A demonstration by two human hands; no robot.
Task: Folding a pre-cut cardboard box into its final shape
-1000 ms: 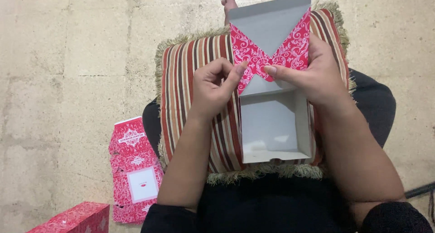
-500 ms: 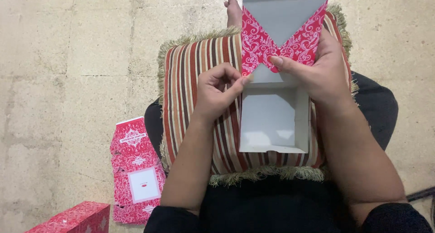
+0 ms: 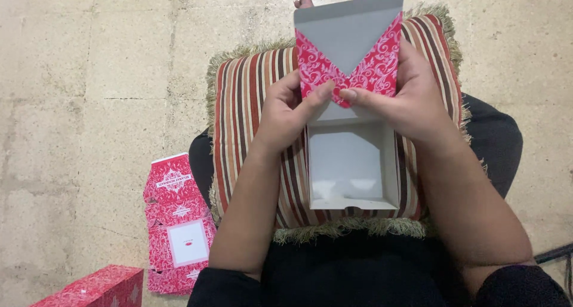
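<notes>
A striped cushion [image 3: 250, 140] with a fringed edge fills the middle of the frame. At lower left, a flat unfolded red patterned carton [image 3: 179, 223] lies on the tiled floor [image 3: 89, 74], beside a closed red box [image 3: 95, 289] at the bottom corner.

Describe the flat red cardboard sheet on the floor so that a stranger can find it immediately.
Start at the striped fringed cushion on the person's lap. On the beige tiled floor to its left lies a flat red patterned cardboard sheet. Unlike the closed red box at the corner, it is unfolded and has a white square.
</notes>
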